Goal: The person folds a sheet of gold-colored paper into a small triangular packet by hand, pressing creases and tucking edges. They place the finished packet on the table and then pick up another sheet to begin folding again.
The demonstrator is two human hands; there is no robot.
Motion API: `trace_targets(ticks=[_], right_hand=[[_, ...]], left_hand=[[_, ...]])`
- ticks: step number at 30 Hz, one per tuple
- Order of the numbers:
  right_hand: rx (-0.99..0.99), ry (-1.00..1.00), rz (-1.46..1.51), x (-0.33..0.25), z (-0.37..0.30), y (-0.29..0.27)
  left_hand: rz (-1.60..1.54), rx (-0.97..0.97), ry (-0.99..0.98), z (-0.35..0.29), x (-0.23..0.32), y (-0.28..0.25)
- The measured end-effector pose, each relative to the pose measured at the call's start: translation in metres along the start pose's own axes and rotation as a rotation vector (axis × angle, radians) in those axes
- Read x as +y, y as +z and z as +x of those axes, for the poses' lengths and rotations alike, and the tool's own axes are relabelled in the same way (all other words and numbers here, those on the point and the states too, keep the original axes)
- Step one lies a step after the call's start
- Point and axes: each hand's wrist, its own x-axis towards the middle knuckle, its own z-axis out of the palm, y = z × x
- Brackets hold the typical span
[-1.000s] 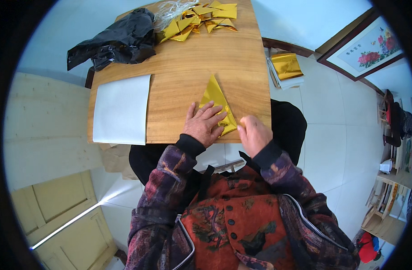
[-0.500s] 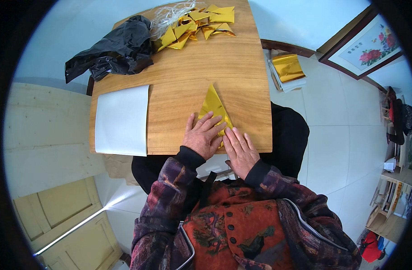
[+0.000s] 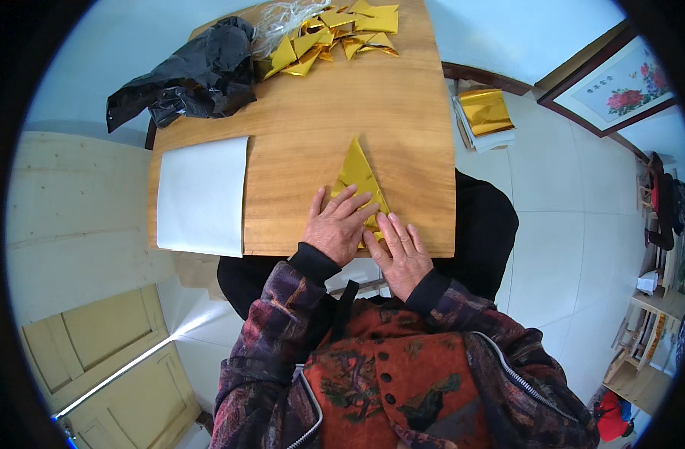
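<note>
A gold foil paper (image 3: pixel 357 172), folded into a tall triangle, lies near the front edge of the wooden table with its point away from me. My left hand (image 3: pixel 338 224) rests flat across its lower left part, fingers stretched out and covering some of it. My right hand (image 3: pixel 401 253) is at its lower right edge, fingers extended and the thumb reaching toward the paper's bottom corner. Both hands press on the foil rather than grip it. The paper's lower portion is partly hidden under the fingers.
Left of the hands lies a stack of white sheets (image 3: pixel 202 196). At the table's far end sit a black plastic bag (image 3: pixel 200 78), clear plastic strips (image 3: pixel 286 22) and a pile of folded gold pieces (image 3: pixel 335 34). More gold paper (image 3: pixel 486 112) tops a stack beyond the table's right side.
My right thumb has spread away from its fingers, to the left along the paper's lower edge. My left hand and the folded paper look nearly the same; the view has shifted slightly.
</note>
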Motion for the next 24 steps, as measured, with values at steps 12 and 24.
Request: trace_targets(ticks=[12,24], right_hand=[[0.000,0.007,0.058,0.0001,-0.0015,0.0014],[-0.020,-0.003,-0.067,-0.0013,-0.0005,0.0015]], left_hand=[[-0.035,-0.023,0.018,-0.0029,-0.0043,0.0014],[0.017,0.005,0.016,-0.0023,-0.0028,0.0036]])
